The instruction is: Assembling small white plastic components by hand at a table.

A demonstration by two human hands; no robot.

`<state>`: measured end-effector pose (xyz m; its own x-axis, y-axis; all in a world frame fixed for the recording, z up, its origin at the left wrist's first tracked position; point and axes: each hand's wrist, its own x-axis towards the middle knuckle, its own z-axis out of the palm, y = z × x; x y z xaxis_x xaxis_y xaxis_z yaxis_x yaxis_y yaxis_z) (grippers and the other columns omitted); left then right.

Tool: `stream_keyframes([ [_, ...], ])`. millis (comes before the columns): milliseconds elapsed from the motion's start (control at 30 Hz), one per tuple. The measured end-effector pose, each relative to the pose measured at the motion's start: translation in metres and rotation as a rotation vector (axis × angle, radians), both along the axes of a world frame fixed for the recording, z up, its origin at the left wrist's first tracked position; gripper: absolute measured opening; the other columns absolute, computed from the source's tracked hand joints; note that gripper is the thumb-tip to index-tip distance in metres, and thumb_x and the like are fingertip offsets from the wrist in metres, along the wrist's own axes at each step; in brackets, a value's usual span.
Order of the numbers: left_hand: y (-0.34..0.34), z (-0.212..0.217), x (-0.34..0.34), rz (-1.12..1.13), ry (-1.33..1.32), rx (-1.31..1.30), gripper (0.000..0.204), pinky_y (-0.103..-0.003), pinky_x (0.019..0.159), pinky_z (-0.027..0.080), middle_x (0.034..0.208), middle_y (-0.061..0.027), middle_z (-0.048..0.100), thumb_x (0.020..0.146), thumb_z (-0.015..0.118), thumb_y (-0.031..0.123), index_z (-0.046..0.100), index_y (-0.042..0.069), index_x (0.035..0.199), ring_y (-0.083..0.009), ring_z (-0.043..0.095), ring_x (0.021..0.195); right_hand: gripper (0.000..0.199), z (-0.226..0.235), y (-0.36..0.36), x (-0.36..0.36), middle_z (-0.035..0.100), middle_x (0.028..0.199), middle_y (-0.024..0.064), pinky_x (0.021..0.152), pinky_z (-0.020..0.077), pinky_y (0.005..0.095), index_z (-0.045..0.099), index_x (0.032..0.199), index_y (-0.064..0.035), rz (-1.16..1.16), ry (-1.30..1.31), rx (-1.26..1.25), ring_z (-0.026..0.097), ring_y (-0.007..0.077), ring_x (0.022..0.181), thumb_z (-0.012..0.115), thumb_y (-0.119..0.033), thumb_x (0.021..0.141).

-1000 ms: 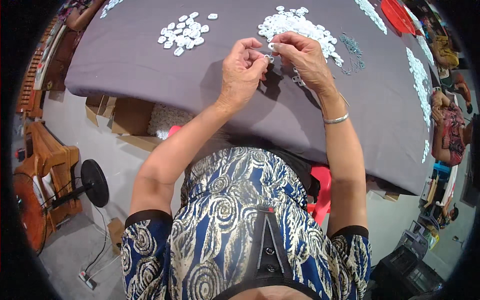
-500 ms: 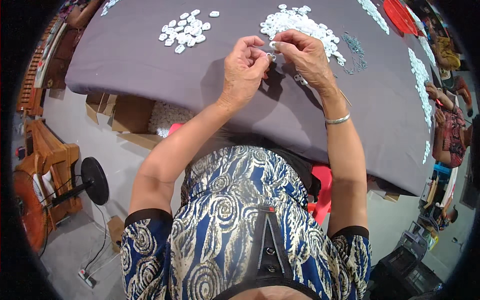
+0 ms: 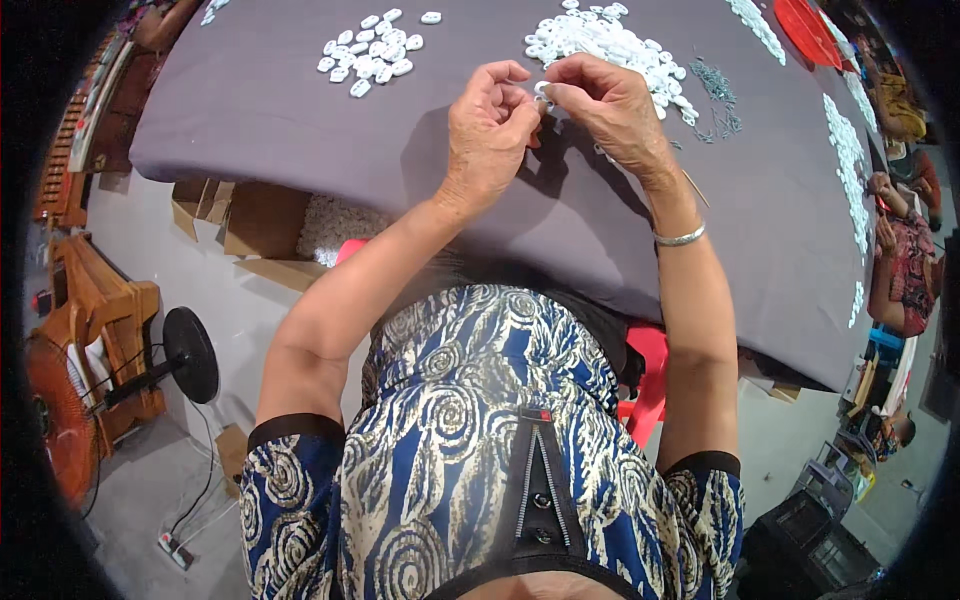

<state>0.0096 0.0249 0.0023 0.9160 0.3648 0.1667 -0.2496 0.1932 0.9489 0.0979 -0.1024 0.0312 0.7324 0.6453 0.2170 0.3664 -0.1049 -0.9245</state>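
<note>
Above the grey tablecloth (image 3: 330, 150), my two hands meet with the fingertips nearly touching. My right hand (image 3: 615, 115) pinches a small white plastic piece (image 3: 542, 90) with a rounded, ring-like end. Thumb and fingers of my left hand (image 3: 490, 130) close at the lower side of this piece; the exact contact is partly hidden. Behind my right hand lies a large heap of white oval plastic pieces (image 3: 600, 42). A smaller scattered group of similar pieces (image 3: 375, 48) sits to the left. Small grey metal pins or screws (image 3: 715, 85) lie right of the heap.
A thin wooden stick (image 3: 696, 188) lies by my right wrist. More white pieces (image 3: 848, 165) line the table's right side, where another person's hands (image 3: 882, 210) are. A red tray (image 3: 806, 32) stands far right. Cardboard box (image 3: 262, 225), black fan-like disc (image 3: 190, 355) at left.
My hands have drawn slightly closer together around the white piece. The loose pieces under my right hand are now mostly covered. The view has shifted a little.
</note>
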Motion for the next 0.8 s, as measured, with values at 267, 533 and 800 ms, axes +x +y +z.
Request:
stream_keyframes([
  [267,-0.0015,0.0003,-0.0022,0.033,-0.008,0.001,0.026,-0.021,0.054,0.051,0.078,-0.0031,0.055,0.085,0.057,0.000,0.046,0.000,0.108,-0.0066,0.054,0.065,0.012,-0.0035,0.0014,-0.0014,0.059,0.070,-0.0017,0.057,0.0445,0.0202,0.064,0.087,-0.0004,0.028,0.040,0.021,0.052,0.0046,0.062,0.060,-0.012,0.083],
  [533,0.0007,-0.0003,0.0000,0.036,-0.006,-0.008,0.026,-0.022,0.054,0.050,0.077,-0.0033,0.056,0.084,0.057,0.000,0.046,0.001,0.108,-0.0074,0.054,0.065,0.018,0.0013,0.0012,-0.0021,0.057,0.069,-0.0020,0.054,0.0430,0.0192,0.065,0.089,-0.0011,0.052,0.186,0.081,0.050,0.0036,0.058,0.056,-0.017,0.089],
  [800,0.0015,-0.0043,0.0015,0.016,-0.019,-0.003,0.027,-0.022,0.055,0.049,0.080,-0.0035,0.056,0.084,0.057,-0.002,0.046,0.000,0.109,-0.0079,0.054,0.066,0.020,0.0007,0.0014,-0.0015,0.057,0.070,-0.0021,0.054,0.0433,0.0195,0.065,0.091,-0.0018,0.015,0.137,0.017,0.050,0.0043,0.060,0.057,-0.020,0.089],
])
